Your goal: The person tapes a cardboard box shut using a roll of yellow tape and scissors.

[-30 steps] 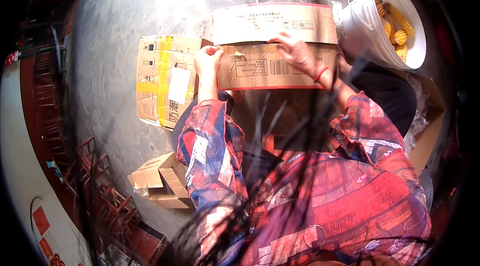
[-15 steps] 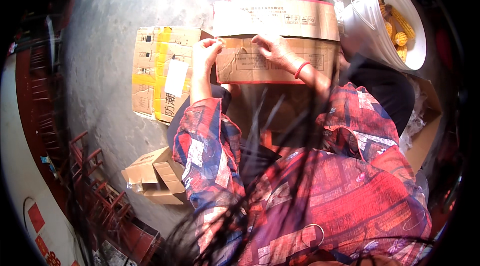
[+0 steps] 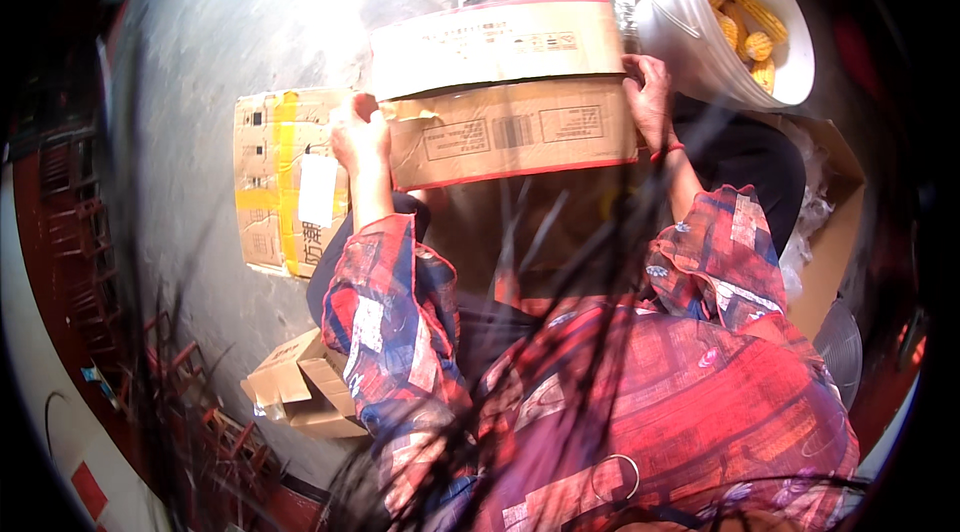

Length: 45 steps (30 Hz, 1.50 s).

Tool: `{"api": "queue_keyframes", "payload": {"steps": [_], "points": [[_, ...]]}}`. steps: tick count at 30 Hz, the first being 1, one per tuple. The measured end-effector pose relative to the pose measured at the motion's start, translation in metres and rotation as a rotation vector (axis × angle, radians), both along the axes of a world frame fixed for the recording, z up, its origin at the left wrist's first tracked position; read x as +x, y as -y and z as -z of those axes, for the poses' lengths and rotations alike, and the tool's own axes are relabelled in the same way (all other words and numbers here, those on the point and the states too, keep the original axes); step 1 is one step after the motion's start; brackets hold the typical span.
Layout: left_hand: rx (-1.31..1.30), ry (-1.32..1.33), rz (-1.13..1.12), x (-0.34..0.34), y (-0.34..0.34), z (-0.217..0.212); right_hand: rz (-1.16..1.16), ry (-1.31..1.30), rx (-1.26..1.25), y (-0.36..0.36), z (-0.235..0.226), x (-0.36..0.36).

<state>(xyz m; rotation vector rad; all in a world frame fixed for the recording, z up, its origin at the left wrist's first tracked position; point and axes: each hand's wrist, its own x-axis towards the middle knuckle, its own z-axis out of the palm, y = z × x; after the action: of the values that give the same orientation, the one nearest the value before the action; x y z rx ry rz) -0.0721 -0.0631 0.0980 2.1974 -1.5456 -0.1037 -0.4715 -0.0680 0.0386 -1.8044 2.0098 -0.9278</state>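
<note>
A long cardboard box (image 3: 570,132) with red edges lies in front of my knees, its top parted along a dark seam between two flaps. At its left end my left hand (image 3: 362,137) is closed in a pinch. From those fingers a strip of brown tape (image 3: 412,112) runs to the near flap, partly lifted off it. My right hand (image 3: 652,102), a red band at its wrist, grips the box's right end with curled fingers. The box's far flap (image 3: 490,42) is brightly sunlit.
Left of the box lies a carton with yellow tape (image 3: 287,182). A smaller open carton (image 3: 300,382) sits nearer me. At the right stand a white bucket (image 3: 655,32) with corn cobs (image 3: 755,17) and a carton (image 3: 840,192) containing clear plastic. Loose hair strands blur the front.
My left hand has drawn left, and a strip of tape now stretches from it. My right hand has gone from the box's top to its right end. The view has shifted.
</note>
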Motion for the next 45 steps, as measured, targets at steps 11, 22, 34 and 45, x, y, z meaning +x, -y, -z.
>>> {"api": "queue_keyframes", "payload": {"steps": [11, 22, 34, 45], "points": [[0.137, -0.246, 0.703, -0.086, 0.004, 0.011, 0.016, 0.367, 0.175, -0.011, 0.008, -0.009], [0.182, -0.226, 0.849, -0.127, 0.006, 0.016, 0.029, 0.803, 0.43, -0.008, 0.014, -0.014], [0.075, -0.21, 0.846, -0.141, 0.003, 0.023, 0.057, 1.085, 0.604, -0.011, 0.018, -0.016], [0.053, -0.244, 0.792, -0.133, 0.003, 0.02, 0.028, 1.125, 0.696, -0.008, -0.005, -0.01]]}}
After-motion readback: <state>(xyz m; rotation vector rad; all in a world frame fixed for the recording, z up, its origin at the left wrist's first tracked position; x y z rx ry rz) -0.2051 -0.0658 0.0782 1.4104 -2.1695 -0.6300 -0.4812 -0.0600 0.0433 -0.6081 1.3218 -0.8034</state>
